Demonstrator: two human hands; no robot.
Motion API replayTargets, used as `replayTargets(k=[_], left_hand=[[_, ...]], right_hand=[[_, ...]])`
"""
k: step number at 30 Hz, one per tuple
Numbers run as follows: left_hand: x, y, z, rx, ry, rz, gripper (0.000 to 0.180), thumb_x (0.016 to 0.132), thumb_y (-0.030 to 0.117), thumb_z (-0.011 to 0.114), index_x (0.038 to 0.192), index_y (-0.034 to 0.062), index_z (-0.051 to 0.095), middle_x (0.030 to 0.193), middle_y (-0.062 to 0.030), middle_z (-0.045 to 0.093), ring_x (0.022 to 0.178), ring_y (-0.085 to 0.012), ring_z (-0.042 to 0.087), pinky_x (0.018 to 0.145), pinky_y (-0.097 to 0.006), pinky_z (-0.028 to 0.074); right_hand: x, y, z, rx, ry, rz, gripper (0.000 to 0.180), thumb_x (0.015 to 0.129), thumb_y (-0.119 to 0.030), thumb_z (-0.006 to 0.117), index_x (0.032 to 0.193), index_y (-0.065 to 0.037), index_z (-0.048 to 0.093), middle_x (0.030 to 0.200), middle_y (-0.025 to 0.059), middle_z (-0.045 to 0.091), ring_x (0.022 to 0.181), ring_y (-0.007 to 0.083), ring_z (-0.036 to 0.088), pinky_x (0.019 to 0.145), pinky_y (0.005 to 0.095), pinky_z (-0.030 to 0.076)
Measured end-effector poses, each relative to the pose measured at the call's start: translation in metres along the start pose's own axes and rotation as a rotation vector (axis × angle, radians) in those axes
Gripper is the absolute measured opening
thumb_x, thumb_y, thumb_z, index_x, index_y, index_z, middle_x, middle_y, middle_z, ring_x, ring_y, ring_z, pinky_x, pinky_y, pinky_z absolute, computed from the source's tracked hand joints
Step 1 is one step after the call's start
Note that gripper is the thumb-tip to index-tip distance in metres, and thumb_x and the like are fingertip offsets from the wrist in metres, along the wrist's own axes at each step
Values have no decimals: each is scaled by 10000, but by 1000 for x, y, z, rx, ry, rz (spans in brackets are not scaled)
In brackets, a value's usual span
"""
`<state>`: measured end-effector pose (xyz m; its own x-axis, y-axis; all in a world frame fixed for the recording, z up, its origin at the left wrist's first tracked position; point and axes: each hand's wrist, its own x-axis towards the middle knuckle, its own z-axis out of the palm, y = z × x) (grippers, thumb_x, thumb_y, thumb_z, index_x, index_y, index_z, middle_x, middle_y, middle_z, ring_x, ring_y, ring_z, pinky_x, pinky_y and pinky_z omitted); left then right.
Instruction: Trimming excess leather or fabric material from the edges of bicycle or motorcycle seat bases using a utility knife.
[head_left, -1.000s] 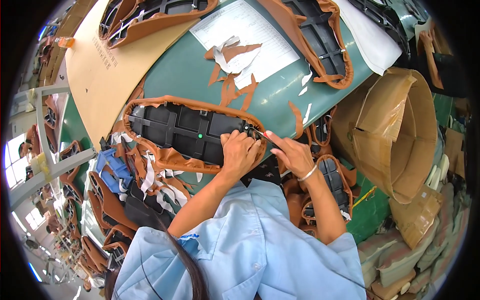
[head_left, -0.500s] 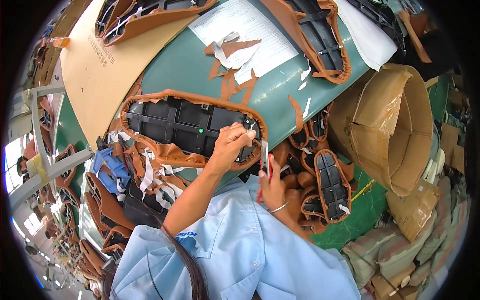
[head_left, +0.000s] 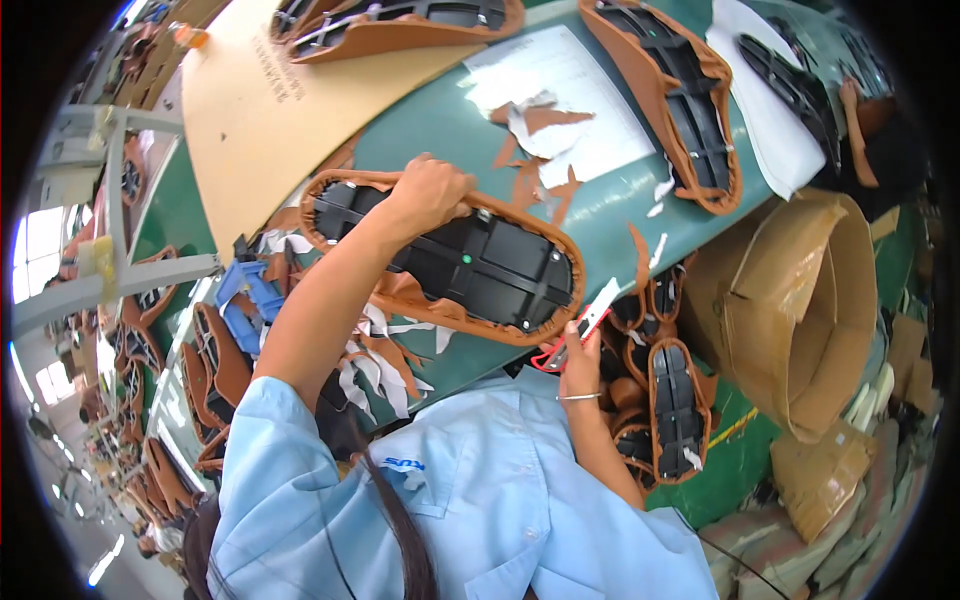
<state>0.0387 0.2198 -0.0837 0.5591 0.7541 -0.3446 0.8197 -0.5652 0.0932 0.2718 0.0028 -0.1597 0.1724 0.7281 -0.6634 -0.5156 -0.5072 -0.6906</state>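
Brown-rimmed panel (head_left: 500, 255) partly behind left hand (head_left: 428, 195); paper's print (head_left: 610, 90) illegible

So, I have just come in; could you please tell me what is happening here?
The person's left hand is on the far rim of a brown-edged black panel, which lies on a green table. The right hand holds a red cutter beside the panel's right end. Brown and white scraps lie around, some on a paper sheet.

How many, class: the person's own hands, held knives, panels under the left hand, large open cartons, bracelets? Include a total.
Own hands (left hand, right hand): 2
Held utility knife: 1
Brown-edged panel under left hand: 1
Large open carton: 1
Bracelet: 1
Total: 6
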Motion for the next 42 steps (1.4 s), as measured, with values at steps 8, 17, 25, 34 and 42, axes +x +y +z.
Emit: replayTargets(k=[8,17,25,34,42], left_hand=[[-97,-18,-58,-258,406,-375,329,776,340,670,901,60,550,711,-195,603,728,-384,604,614,-457,450],[-133,76,78,-612,851,-1072,290,860,236,568,1024,3,516,859,-165,597,830,-359,614,725,-410,465],[-36,84,61,-2239,602,-866,315,874,255,597,1006,-29,562,718,-16,538,577,-77,488,496,-231,358],[-29,92,80,-1960,764,-804,249,871,211,591,739,0,580,583,19,457,550,-56,380,487,-259,314],[-39,97,82,-1886,916,-738,273,877,213,558,769,-36,567,569,-68,463,539,-108,407,514,-294,364]], right_hand=[[12,-78,45,-222,-247,-307,300,944,-144,485,1193,-25,367,964,139,593,844,218,633,711,317,536],[48,-57,51,-994,-416,-494,284,893,-224,592,1070,-19,507,877,50,606,743,105,550,655,254,452],[47,-56,55,-942,-386,-388,265,891,-235,594,1014,-18,504,760,28,537,676,106,524,616,262,444],[26,-99,90,-1206,-355,-405,309,904,-211,557,1140,-29,480,812,55,536,633,146,577,611,276,504],[-11,-135,167,-2234,-546,-974,533,880,-212,544,1382,-242,366,687,137,548,557,355,573,476,461,432]])
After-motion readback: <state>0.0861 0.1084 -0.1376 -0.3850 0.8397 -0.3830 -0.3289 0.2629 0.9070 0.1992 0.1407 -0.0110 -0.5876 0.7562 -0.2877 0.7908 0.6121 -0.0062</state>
